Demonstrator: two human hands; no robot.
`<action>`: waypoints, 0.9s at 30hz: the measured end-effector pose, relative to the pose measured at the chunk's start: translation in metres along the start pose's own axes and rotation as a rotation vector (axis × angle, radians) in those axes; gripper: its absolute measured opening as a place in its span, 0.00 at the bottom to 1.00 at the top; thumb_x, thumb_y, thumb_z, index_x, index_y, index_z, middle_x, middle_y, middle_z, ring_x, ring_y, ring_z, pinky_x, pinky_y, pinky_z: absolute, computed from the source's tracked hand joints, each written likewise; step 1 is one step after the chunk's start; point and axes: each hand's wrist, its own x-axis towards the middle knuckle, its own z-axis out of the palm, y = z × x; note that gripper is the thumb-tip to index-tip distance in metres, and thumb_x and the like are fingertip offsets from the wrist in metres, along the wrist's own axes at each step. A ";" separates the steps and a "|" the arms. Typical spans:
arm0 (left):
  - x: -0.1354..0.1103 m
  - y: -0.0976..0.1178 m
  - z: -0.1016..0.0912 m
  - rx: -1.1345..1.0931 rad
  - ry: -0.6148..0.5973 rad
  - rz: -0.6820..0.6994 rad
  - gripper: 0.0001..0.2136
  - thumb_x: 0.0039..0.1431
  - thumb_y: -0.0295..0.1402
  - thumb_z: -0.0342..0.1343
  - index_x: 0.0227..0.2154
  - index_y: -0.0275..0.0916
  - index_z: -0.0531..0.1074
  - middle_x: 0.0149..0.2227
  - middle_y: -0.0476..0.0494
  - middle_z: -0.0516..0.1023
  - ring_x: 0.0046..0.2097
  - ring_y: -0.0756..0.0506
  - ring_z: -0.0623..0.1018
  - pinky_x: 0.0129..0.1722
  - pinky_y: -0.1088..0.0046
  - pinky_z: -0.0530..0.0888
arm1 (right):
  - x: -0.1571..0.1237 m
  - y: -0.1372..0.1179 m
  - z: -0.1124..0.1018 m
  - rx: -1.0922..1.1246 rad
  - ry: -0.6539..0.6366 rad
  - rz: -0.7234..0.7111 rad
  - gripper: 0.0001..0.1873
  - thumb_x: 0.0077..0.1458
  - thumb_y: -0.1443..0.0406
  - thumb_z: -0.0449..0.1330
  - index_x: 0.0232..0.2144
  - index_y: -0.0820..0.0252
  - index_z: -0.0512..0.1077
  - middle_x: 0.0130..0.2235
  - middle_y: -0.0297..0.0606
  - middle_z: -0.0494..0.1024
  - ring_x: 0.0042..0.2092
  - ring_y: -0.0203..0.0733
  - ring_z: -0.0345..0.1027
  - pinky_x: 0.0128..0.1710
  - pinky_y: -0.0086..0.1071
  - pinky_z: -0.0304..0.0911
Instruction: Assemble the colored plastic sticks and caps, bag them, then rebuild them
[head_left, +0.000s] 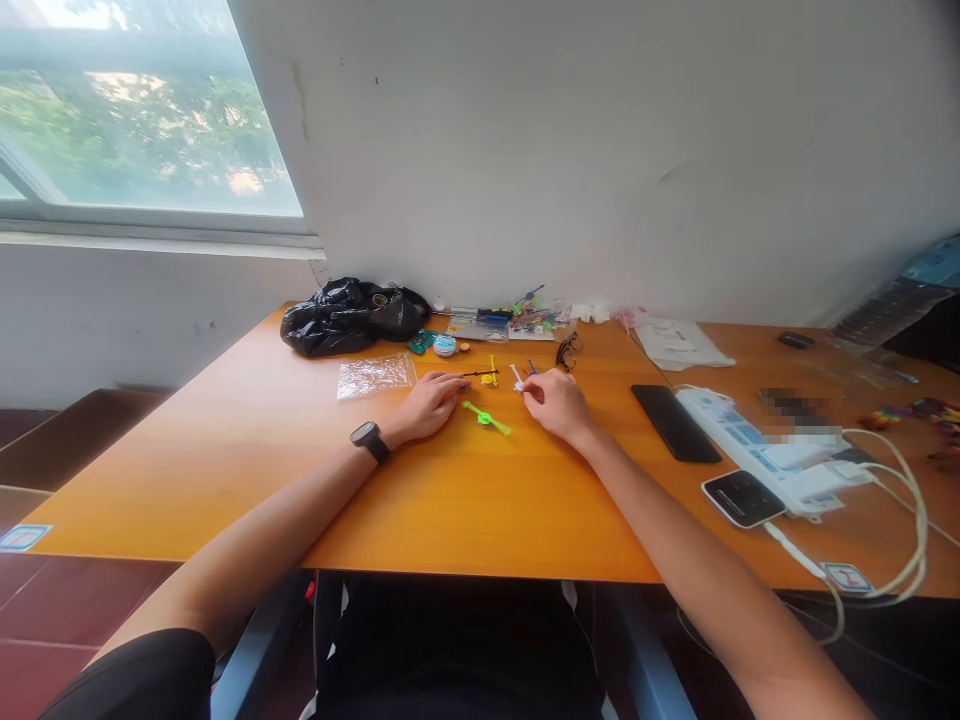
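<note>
My left hand [431, 405] lies on the table with its fingers stretched out. A thin black stick-like piece [478, 374] is by its fingertips; whether they touch cannot be made out. Beside that is a small yellow plastic piece [491, 372]. My right hand [556, 402] is closed in a pinch at a small white plastic piece [517, 378], partly hidden by the fingers. Just behind these fingers shows a blue piece [531, 367]. A bright green two-bladed plastic piece [486, 418] lies on the wood between my hands.
At the back are a black plastic bag [352, 315], a clear plastic wrapper [375, 377], a small round tin [445, 345] and bags of colourful parts [536, 320]. On the right lie a black phone [675, 423], a white power strip [750, 440] with cables and a smaller device [742, 498].
</note>
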 end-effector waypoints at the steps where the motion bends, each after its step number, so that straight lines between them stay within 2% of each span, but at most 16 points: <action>1: 0.000 0.000 0.000 0.005 -0.001 -0.002 0.20 0.70 0.30 0.47 0.61 0.41 0.74 0.62 0.39 0.77 0.63 0.37 0.73 0.66 0.54 0.70 | 0.000 0.000 -0.001 -0.018 0.014 0.023 0.07 0.59 0.67 0.62 0.33 0.56 0.81 0.33 0.40 0.83 0.42 0.50 0.73 0.45 0.39 0.63; 4: -0.001 0.001 0.001 0.020 -0.007 -0.011 0.22 0.68 0.28 0.47 0.62 0.41 0.73 0.63 0.39 0.76 0.65 0.37 0.72 0.67 0.53 0.69 | 0.001 0.002 -0.002 -0.020 0.085 0.047 0.07 0.61 0.63 0.62 0.34 0.57 0.80 0.34 0.42 0.82 0.42 0.51 0.72 0.43 0.39 0.65; 7: -0.001 0.000 0.002 0.041 -0.017 -0.012 0.23 0.68 0.28 0.47 0.63 0.41 0.72 0.66 0.39 0.73 0.68 0.37 0.69 0.69 0.53 0.68 | 0.001 0.005 0.001 0.031 0.131 -0.008 0.13 0.64 0.60 0.62 0.45 0.59 0.81 0.51 0.49 0.81 0.54 0.55 0.71 0.53 0.44 0.68; 10: -0.001 0.000 0.003 0.048 -0.029 0.003 0.23 0.69 0.28 0.45 0.64 0.43 0.71 0.67 0.41 0.72 0.70 0.38 0.66 0.70 0.53 0.66 | 0.000 0.010 0.007 0.042 0.061 -0.085 0.20 0.68 0.59 0.58 0.57 0.55 0.78 0.67 0.48 0.71 0.68 0.58 0.60 0.66 0.51 0.60; 12: -0.001 0.001 0.003 0.046 -0.035 0.002 0.24 0.70 0.29 0.45 0.65 0.43 0.71 0.68 0.42 0.71 0.71 0.37 0.65 0.70 0.52 0.66 | -0.002 0.014 0.011 0.035 -0.018 -0.125 0.20 0.70 0.60 0.55 0.59 0.51 0.78 0.70 0.44 0.67 0.71 0.58 0.56 0.68 0.54 0.58; 14: -0.002 0.002 0.003 0.049 -0.038 -0.015 0.24 0.70 0.29 0.45 0.66 0.44 0.70 0.69 0.42 0.70 0.71 0.37 0.65 0.70 0.51 0.66 | -0.002 0.017 0.013 0.044 -0.073 -0.155 0.18 0.70 0.62 0.55 0.56 0.52 0.79 0.68 0.44 0.70 0.69 0.56 0.59 0.68 0.54 0.59; 16: -0.002 0.003 0.003 0.055 -0.042 -0.028 0.24 0.71 0.30 0.45 0.66 0.44 0.70 0.69 0.41 0.69 0.70 0.36 0.66 0.69 0.50 0.66 | -0.001 0.019 0.011 0.064 -0.097 -0.169 0.16 0.69 0.65 0.55 0.52 0.55 0.80 0.61 0.46 0.77 0.64 0.54 0.66 0.64 0.50 0.64; 19: -0.002 0.003 0.003 0.060 -0.049 -0.029 0.24 0.71 0.30 0.45 0.66 0.44 0.70 0.69 0.42 0.69 0.69 0.36 0.66 0.69 0.50 0.66 | 0.001 0.019 0.002 0.026 -0.112 -0.136 0.12 0.66 0.69 0.57 0.44 0.58 0.81 0.47 0.46 0.82 0.51 0.51 0.73 0.53 0.43 0.69; 21: -0.003 0.003 0.003 0.058 -0.053 -0.028 0.24 0.71 0.30 0.45 0.66 0.44 0.70 0.69 0.42 0.69 0.69 0.36 0.66 0.69 0.50 0.66 | 0.001 0.016 -0.005 -0.037 -0.125 -0.094 0.10 0.64 0.69 0.59 0.41 0.57 0.81 0.43 0.45 0.82 0.46 0.50 0.72 0.46 0.40 0.69; 23: -0.003 0.003 0.003 0.059 -0.049 -0.032 0.24 0.71 0.30 0.45 0.67 0.45 0.70 0.69 0.42 0.69 0.69 0.36 0.66 0.69 0.50 0.66 | 0.000 0.012 -0.010 -0.087 -0.120 -0.075 0.09 0.63 0.68 0.60 0.41 0.56 0.81 0.45 0.45 0.81 0.46 0.51 0.71 0.46 0.41 0.68; 27: -0.003 0.003 0.005 0.065 -0.037 -0.025 0.24 0.72 0.29 0.44 0.67 0.44 0.70 0.69 0.42 0.69 0.69 0.37 0.66 0.69 0.50 0.67 | -0.003 -0.005 -0.015 -0.083 0.025 -0.150 0.14 0.65 0.65 0.60 0.50 0.56 0.80 0.51 0.46 0.80 0.55 0.57 0.68 0.56 0.49 0.66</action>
